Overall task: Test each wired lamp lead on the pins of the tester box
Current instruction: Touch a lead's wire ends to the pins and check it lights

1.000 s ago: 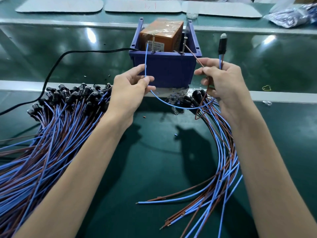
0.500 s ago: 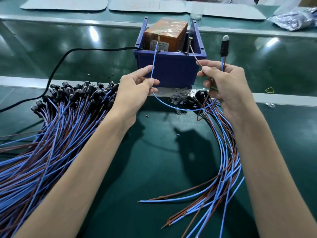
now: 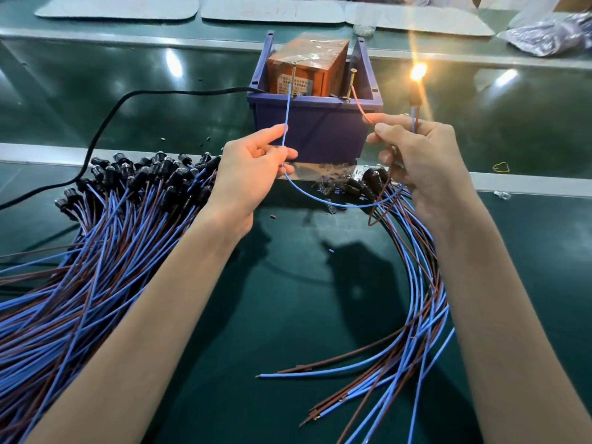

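Observation:
The tester box [image 3: 307, 72], orange-brown, sits in a blue bin [image 3: 315, 126] with two upright metal pins. My left hand [image 3: 253, 168] pinches the blue wire [image 3: 286, 115] of one lamp lead, its tip against the left pin [image 3: 292, 76]. My right hand [image 3: 419, 161] pinches the brown wire [image 3: 360, 107], whose end meets the right pin [image 3: 351, 83], and also holds the lead's black lamp holder upright. The lamp [image 3: 418, 73] on top glows bright orange.
A big pile of blue and brown leads with black lamp holders [image 3: 96, 235] lies at the left. A smaller bundle [image 3: 413, 299] curves along the right. A black power cord [image 3: 105, 123] runs left from the bin. Grey pads and a plastic bag [image 3: 551, 33] lie at the back.
The blue wire's tip rose onto the left pin and the brown wire met the right pin. The lamp, dark before, now glows orange.

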{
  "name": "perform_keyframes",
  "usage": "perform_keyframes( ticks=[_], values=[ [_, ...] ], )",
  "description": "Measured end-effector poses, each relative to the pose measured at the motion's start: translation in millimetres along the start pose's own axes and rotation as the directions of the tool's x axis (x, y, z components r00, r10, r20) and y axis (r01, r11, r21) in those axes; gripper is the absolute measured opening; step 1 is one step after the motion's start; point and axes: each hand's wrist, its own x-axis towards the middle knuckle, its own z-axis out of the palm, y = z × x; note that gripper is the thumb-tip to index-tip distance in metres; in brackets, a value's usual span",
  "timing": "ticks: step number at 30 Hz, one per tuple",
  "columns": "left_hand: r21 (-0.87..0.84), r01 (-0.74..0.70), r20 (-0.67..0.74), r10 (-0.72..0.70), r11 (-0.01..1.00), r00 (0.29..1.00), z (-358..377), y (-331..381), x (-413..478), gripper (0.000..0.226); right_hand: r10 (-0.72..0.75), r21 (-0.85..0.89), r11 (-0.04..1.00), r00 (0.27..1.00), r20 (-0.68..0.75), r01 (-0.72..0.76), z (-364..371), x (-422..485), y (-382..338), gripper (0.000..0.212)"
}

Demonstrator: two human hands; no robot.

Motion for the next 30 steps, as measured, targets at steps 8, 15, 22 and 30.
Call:
perform_keyframes(
  ticks=[8, 15, 22, 30],
  values=[
    [0.005, -0.001, -0.001, 0.001, 1.000, 1.000, -0.5, 1.4, -1.1, 0.039, 0.002, -0.010, 1.000, 1.000, 0.000, -0.002, 0.1, -1.0, -0.7, 0.023],
    [-0.003, 0.001, 0.007, -0.001, 1.000, 1.000, -1.1, 2.6, -2.8, 0.039, 0.002, -0.017, 1.000, 1.000, -0.001, -0.002, -0.9, 0.4, 1.0, 0.023],
    [0.049, 0.011, 0.145, -0.018, 0.999, 0.989, -14.3, 17.9, -6.4, 0.015, 0.038, -0.054, 0.998, 0.997, 0.067, -0.034, -4.9, 3.7, 2.2, 0.021],
    [0.418, -0.266, 0.811, -0.224, 0.869, 0.541, -78.4, 52.3, -16.5, 0.043, 0.274, -0.317, 0.935, 0.889, 0.366, -0.157, -7.5, -1.8, 4.2, 0.028]
  ],
)
